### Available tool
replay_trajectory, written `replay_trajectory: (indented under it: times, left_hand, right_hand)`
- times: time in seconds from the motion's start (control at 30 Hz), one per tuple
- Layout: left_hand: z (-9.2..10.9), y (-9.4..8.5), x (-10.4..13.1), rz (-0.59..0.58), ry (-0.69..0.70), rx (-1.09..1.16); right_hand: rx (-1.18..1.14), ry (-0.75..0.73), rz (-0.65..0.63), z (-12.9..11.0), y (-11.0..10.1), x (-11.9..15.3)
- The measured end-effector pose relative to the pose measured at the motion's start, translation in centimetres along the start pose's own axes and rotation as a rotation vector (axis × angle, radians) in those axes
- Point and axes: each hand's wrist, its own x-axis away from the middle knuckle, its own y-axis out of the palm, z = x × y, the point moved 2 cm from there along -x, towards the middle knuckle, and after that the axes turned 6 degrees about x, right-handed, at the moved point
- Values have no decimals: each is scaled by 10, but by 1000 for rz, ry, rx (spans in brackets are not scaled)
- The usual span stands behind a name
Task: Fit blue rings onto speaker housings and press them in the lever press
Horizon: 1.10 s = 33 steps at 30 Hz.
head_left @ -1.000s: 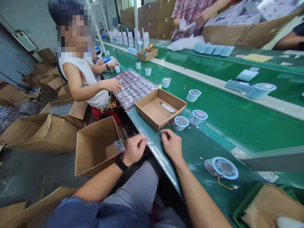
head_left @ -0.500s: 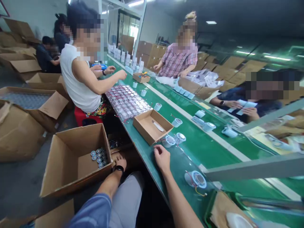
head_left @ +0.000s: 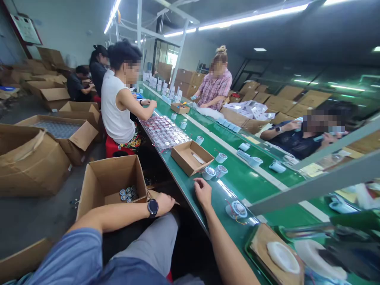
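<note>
My left hand [head_left: 165, 204], with a black watch on the wrist, hovers above my grey-trousered thigh, beside the right wall of an open cardboard box [head_left: 102, 178]. One finger points out to the right, and nothing shows in the hand. Several small round parts with pale rims [head_left: 127, 194] lie in that box. My right hand [head_left: 203, 192] rests on the green bench edge, fingers loosely bent and apart, holding nothing visible. Just beyond it are a shallow cardboard tray [head_left: 184, 160] with a pale flat blade-like item and white cylindrical units [head_left: 209, 173]. Another wired unit [head_left: 237, 209] stands nearer.
A sheet of silvery parts with red wires [head_left: 166, 132] covers the bench further along. A person in a white sleeveless top [head_left: 115, 107] sits at left; others work across the line. A grey metal bar [head_left: 282, 198] crosses at right, near a roll of white tape [head_left: 283, 257].
My left hand has come up from beside the box to over my thigh. My right hand stays at the bench edge. The view has tilted upward; the person opposite has raised their hands.
</note>
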Motion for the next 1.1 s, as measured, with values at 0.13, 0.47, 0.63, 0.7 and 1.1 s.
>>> replay_trajectory:
  times: [0.13, 0.47, 0.63, 0.7, 1.1]
  left_hand:
    - [-18, -70, 59, -4, 79, -57]
    - [-93, -196, 173, 242, -405, -121]
    - [-97, -200, 168, 324, -470, -18]
    - [-98, -206, 166, 402, -440, 84]
    - [-81, -179, 114, 740, -218, 856]
  right_hand:
    - [-63, -86, -273, -16, -3, 19]
    - [43, -383, -864, -61, -7, 40]
    - [118, -357, -734, -60, -3, 34]
    - [127, -320, -663, -57, -6, 28]
    - [25, -78, -479, -48, -47, -2]
